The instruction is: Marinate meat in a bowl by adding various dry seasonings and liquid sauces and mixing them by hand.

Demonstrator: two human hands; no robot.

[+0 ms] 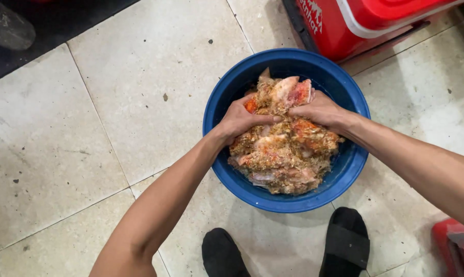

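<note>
Left hand point(240, 119) and right hand point(320, 110) pressed into seasoned meat pieces point(283, 143) – fingers curled, gripping the heap, fingertips nearly meeting – blue basin point(219, 107) around them, black sandals point(345, 243) below, red cooler point(365, 20) beyond the fingers.

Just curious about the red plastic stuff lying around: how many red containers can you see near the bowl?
2. One red container sits behind the blue bowl, top right; another red container is at the bottom right edge, only partly in view.

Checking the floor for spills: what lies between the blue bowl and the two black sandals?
In the head view, only bare pale floor tile lies between the blue bowl and the black sandals.
</note>
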